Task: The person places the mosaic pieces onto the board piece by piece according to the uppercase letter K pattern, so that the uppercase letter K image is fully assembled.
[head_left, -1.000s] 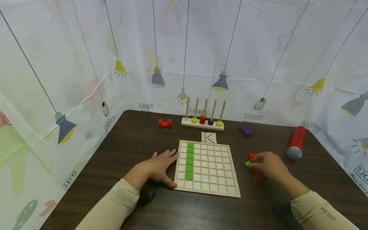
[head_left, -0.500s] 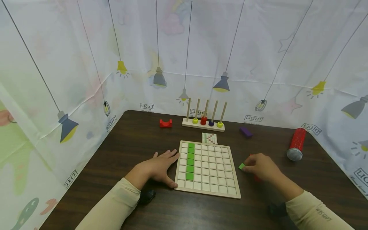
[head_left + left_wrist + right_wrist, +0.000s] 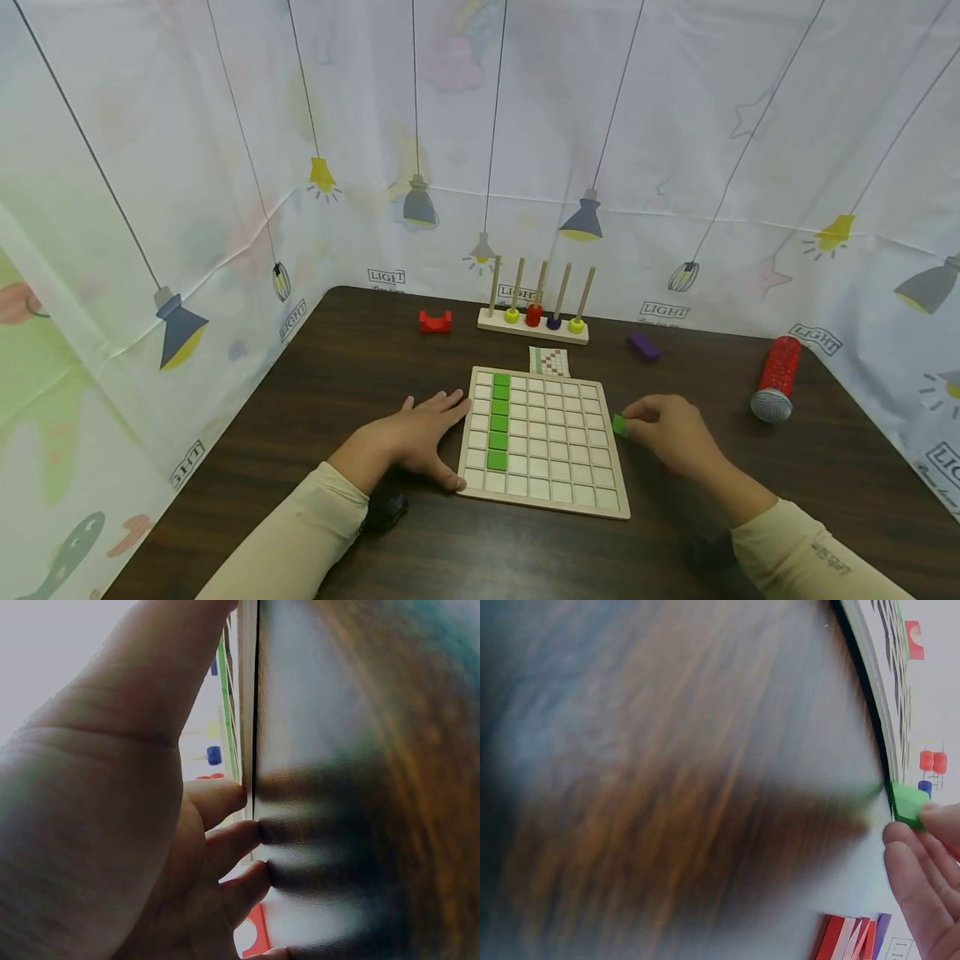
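Note:
A wooden grid board lies flat on the table, its squares white except for several green tiles in one column near the left. My left hand rests against the board's left edge, fingers spread and thumb at the near corner. Between thumb and fingertips, my right hand pinches a green square tile just beside the board's right edge. The right wrist view shows this green tile held at its side. Red pieces lie on the table behind that hand, mostly hidden in the head view.
A small pattern card touches the board's far edge. Behind it stands a peg rack with coloured beads. A red notched block is at back left, a purple block at back right, and a red microphone at far right.
My right hand has carried the green tile leftward from the red pieces to the board's right edge. My left hand stays at the board's left edge.

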Demonstrator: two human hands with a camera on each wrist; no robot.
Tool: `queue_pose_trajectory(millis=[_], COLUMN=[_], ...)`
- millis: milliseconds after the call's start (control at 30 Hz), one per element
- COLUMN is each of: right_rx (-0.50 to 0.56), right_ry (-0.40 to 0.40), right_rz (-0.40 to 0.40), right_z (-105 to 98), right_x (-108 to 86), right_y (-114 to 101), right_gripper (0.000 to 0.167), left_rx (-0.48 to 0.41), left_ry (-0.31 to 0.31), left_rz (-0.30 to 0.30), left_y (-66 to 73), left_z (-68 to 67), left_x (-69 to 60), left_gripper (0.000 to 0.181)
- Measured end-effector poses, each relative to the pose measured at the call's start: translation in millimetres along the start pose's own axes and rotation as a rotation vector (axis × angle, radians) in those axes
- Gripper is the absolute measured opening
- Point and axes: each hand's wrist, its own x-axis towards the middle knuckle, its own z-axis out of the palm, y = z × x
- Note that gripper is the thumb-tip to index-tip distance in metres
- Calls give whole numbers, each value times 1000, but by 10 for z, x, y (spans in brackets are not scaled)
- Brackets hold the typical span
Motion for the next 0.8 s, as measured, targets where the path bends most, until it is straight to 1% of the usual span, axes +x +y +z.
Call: queue_pose_trajectory(millis=[133, 233, 367, 467, 533, 633, 800], right_rx=[31, 105, 258, 338, 364, 398, 487], right_ry=[41, 28, -38, -96, -128, -177, -262], right_rz=[8, 7, 5, -14, -24, -61, -124], right_z=[-23, -11, 85, 190, 261, 365, 524], right_x=[9, 1, -19, -37, -57, -99, -175], right_y=[-52, -129, -290, -451, -577, -763, -1007], right_gripper=[19, 20, 20, 19, 17, 13, 11], left_rx=[-2, 0, 4, 4, 3, 6, 3], left_ry=[-3, -4, -5, -6, -6, -7, -8], left_rz=[-1, -3, -7, -10, -11, -9, -4], left_y=[12, 10, -1, -3, -3, -4, 2], left_z=[-8, -6, -1, -5, -10, -12, -12], left_x=[-4, -1, 4, 4, 2, -2, 0], left_gripper=[120, 120, 120, 120, 120, 120, 120])
